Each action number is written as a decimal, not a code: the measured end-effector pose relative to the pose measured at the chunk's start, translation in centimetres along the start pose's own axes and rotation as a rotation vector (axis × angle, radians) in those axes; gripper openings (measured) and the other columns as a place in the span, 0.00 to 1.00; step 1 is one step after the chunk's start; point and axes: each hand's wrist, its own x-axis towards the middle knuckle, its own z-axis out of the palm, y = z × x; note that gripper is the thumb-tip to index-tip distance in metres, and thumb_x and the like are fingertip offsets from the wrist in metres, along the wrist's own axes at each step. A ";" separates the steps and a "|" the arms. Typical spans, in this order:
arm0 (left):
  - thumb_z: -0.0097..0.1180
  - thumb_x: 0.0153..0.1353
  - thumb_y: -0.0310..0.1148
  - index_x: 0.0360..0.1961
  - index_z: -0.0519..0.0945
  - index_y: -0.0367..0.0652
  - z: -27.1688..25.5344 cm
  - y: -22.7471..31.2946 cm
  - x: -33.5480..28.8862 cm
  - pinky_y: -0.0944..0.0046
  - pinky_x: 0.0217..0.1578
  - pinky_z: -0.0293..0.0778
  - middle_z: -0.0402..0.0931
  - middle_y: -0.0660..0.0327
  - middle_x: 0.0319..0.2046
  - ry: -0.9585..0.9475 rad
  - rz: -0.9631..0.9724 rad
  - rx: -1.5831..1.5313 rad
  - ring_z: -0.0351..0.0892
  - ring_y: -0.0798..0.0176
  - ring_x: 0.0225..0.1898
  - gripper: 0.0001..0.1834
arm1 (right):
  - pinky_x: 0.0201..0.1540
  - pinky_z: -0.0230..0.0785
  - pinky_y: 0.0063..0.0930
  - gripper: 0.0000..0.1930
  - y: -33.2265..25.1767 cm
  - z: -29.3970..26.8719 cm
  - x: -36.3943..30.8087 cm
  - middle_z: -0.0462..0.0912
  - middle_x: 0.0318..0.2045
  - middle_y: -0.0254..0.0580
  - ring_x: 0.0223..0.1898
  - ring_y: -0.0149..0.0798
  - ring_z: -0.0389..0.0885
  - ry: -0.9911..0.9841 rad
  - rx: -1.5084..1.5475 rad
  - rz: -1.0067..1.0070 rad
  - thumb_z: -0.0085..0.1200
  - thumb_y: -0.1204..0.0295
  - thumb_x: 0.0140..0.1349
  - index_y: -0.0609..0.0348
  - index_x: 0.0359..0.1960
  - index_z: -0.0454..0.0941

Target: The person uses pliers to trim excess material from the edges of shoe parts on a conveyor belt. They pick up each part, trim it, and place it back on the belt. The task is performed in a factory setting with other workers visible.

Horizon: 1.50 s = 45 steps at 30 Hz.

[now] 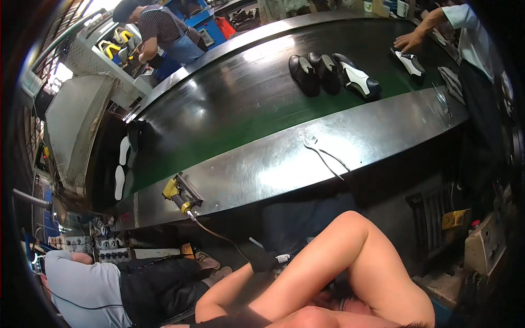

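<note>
Cannot tell the opening or grip of either hand: left hand dark at six o'clock, right hand unclear. For good handling, keep the hose slack and unsnagged, up to the yellow nail gun on the metal ledge, eight o'clock.

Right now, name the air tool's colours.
The air tool is yellow and black; head view shows it.

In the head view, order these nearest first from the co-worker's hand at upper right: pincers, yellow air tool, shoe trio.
1. Shoe trio: left of that hand.
2. Pincers: metal ledge, near centre.
3. Yellow air tool: same ledge, farther left.
</note>
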 end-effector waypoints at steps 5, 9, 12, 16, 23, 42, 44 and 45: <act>0.46 0.67 0.54 0.38 0.78 0.34 0.2 0.2 0.0 0.64 0.26 0.77 0.79 0.53 0.25 0.011 0.016 -0.027 0.80 0.62 0.21 0.28 | 0.49 0.67 0.32 0.22 0.5 0.5 -0.3 0.78 0.43 0.44 0.43 0.41 0.77 -0.008 0.054 0.000 0.60 0.60 0.58 0.61 0.48 0.75; 0.46 0.67 0.54 0.37 0.79 0.33 0.3 0.4 0.0 0.64 0.25 0.77 0.79 0.53 0.25 0.019 0.026 -0.038 0.79 0.62 0.20 0.29 | 0.48 0.67 0.32 0.20 0.8 1.1 -0.4 0.78 0.42 0.44 0.42 0.40 0.77 -0.023 0.084 0.008 0.59 0.60 0.59 0.61 0.47 0.75; 0.47 0.67 0.55 0.35 0.79 0.32 0.3 0.4 -0.1 0.64 0.25 0.77 0.79 0.54 0.24 0.024 0.024 -0.047 0.79 0.62 0.20 0.30 | 0.47 0.67 0.31 0.20 1.0 1.3 -0.5 0.78 0.41 0.43 0.42 0.39 0.77 -0.026 0.102 0.011 0.58 0.60 0.60 0.61 0.46 0.75; 0.47 0.67 0.55 0.34 0.79 0.31 0.2 -0.1 -0.3 0.64 0.24 0.77 0.79 0.54 0.24 0.035 0.025 -0.065 0.79 0.62 0.20 0.31 | 0.46 0.67 0.30 0.18 1.4 1.4 -0.9 0.79 0.40 0.43 0.41 0.38 0.77 -0.034 0.129 0.022 0.58 0.60 0.61 0.62 0.45 0.75; 0.47 0.66 0.56 0.32 0.80 0.30 -0.4 -0.8 0.5 0.63 0.24 0.78 0.79 0.55 0.23 0.071 0.145 0.051 0.79 0.62 0.19 0.32 | 0.44 0.68 0.29 0.17 1.5 1.6 -1.4 0.79 0.38 0.42 0.39 0.36 0.77 -0.040 0.156 0.041 0.56 0.61 0.62 0.62 0.44 0.76; 0.39 0.70 0.56 0.38 0.80 0.33 -1.5 4.9 -2.1 0.60 0.37 0.76 0.82 0.54 0.28 -0.248 0.002 0.304 0.83 0.60 0.31 0.32 | 0.38 0.69 0.26 0.14 2.6 1.3 -3.7 0.80 0.32 0.40 0.35 0.31 0.77 -0.066 0.273 0.211 0.52 0.62 0.66 0.62 0.39 0.78; 0.40 0.69 0.57 0.38 0.80 0.33 -2.1 4.0 -1.0 0.60 0.37 0.77 0.82 0.55 0.28 -0.253 0.057 0.377 0.83 0.60 0.30 0.32 | 0.38 0.69 0.25 0.14 2.5 1.3 -4.0 0.80 0.32 0.40 0.34 0.31 0.77 -0.083 0.295 0.225 0.51 0.62 0.66 0.62 0.38 0.78; 0.40 0.69 0.57 0.37 0.80 0.33 -2.5 3.0 -0.2 0.60 0.37 0.77 0.82 0.55 0.28 -0.285 0.064 0.344 0.83 0.60 0.29 0.33 | 0.37 0.69 0.25 0.14 2.5 1.0 -4.3 0.80 0.32 0.40 0.34 0.31 0.77 -0.091 0.304 0.243 0.51 0.62 0.66 0.62 0.38 0.78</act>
